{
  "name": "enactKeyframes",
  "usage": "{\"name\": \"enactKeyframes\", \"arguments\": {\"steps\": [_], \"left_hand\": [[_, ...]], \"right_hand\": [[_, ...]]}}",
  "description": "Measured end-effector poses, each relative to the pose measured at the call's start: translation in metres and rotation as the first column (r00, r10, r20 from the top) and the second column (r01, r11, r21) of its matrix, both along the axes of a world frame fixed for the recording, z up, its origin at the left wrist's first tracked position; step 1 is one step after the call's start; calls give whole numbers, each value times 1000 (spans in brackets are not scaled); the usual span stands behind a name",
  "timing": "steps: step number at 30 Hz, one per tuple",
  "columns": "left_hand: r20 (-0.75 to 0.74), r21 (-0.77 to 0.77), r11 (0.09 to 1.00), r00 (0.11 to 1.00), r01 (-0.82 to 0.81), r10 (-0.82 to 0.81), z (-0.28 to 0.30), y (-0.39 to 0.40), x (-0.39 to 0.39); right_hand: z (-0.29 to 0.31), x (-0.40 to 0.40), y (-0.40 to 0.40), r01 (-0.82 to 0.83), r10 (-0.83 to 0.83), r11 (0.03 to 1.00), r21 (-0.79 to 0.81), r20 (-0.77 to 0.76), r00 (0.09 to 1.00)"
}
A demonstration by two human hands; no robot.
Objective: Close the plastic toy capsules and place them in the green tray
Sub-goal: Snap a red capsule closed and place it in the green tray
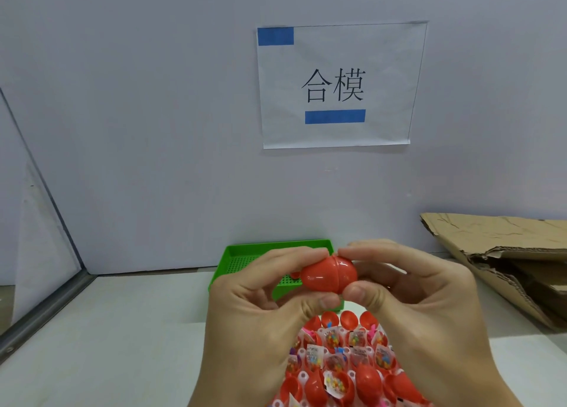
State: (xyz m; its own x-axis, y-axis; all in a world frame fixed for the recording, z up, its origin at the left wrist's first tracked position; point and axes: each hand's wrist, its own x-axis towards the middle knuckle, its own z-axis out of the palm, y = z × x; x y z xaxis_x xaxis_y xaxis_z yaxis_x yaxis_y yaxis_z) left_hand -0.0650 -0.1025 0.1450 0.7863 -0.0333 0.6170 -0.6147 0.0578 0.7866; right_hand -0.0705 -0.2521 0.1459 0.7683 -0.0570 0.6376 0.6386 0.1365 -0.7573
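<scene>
Lying nearest, below the red capsule, a batch of open red capsule halves with small packeted toys fills the desk edge, partly hidden by both wrists. Left hand pinches the capsule's left half, index finger on top and thumb under; right hand pinches the right half the same way. Capsule held mid-air, halves meeting at a visible seam, cannot tell if fully snapped. Just behind the capsule sits the green tray, another red piece inside it mostly hidden. Right of the capsule lies torn cardboard. Above it, on the wall, a paper sign with blue tape
</scene>
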Motion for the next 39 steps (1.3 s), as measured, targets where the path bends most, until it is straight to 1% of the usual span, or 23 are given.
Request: {"name": "enactKeyframes", "arguments": {"steps": [10,18,22,28,33,35,39], "left_hand": [[34,14,1000,999,15,-15,3,4,0],[11,-22,999,999,35,-35,3,2,-3],[7,-2,1000,1000,28,-28,6,3,-4],[-35,-7,1000,999,28,-28,8,5,-7],[-46,4,1000,999,23,-22,8,4,-5],[-49,17,1000,999,12,-12,7,4,-4],[-58,35,999,998,-21,23,4,3,-2]], "right_hand": [[-1,-1,-2,2,-3,999,-53,-23,1000],[-3,-1,0,9,-9,1000,-21,-31,999],[-3,-1,3,30,-30,1000,-3,-14,999],[-5,-2,6,-19,19,1000,0,-33,999],[-7,0,8,32,-31,999,44,-16,999],[-8,1,9,42,-42,998,39,4,999],[-10,4,9,69,-70,994,87,5,998]]}}
